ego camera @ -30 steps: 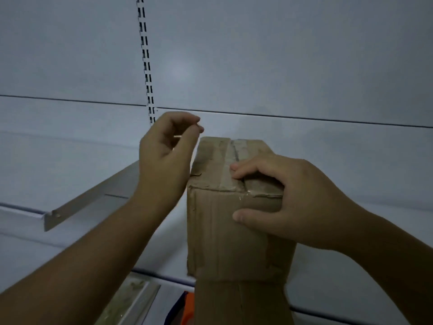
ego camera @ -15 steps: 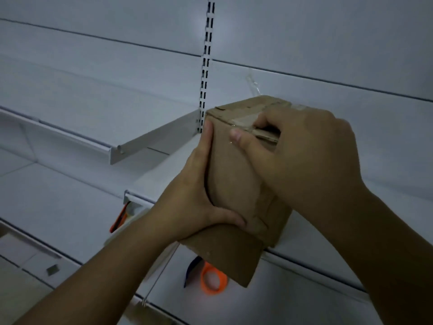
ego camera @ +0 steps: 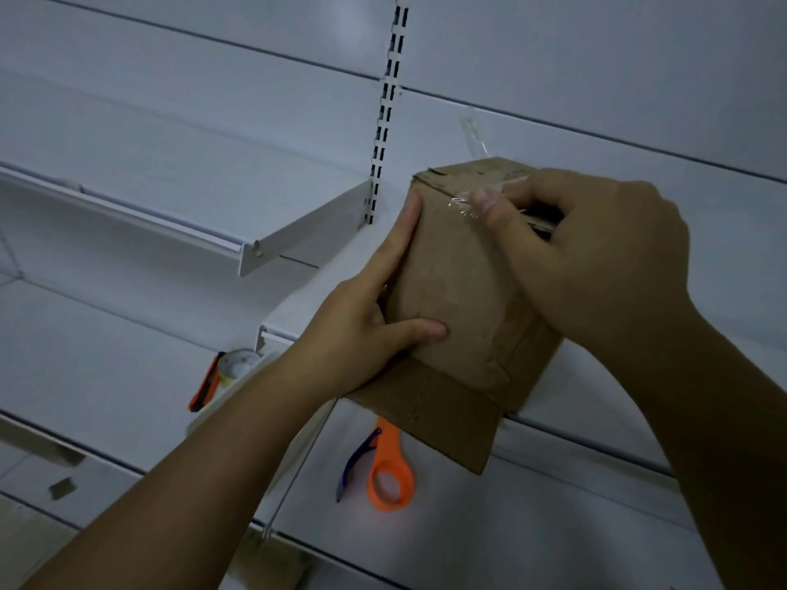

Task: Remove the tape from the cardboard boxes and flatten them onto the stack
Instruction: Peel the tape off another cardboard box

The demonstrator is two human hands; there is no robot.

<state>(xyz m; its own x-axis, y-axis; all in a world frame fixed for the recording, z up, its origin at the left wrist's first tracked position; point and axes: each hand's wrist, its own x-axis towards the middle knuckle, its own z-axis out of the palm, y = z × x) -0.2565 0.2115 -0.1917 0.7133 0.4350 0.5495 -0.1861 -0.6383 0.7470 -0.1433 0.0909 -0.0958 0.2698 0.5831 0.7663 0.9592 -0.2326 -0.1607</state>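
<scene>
Cardboard box [ego camera: 460,291]: brown, creased, bottom flap hanging open, held above orange scissors [ego camera: 389,479]. Left hand [ego camera: 374,330] grip clasps its side; right hand [ego camera: 596,266] grip curls over the top edge, hiding the seam. Clear tape [ego camera: 462,205] hard to make out.

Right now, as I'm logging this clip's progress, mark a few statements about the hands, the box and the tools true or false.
1. The left hand grips the cardboard box by its side. True.
2. The right hand is clear of the box. False: it curls over the box's top edge, pinching the clear tape.
3. Orange-handled scissors lie on the shelf below the box. True.
4. The box is flattened. False: it is in box shape, with only a bottom flap hanging open.
</scene>
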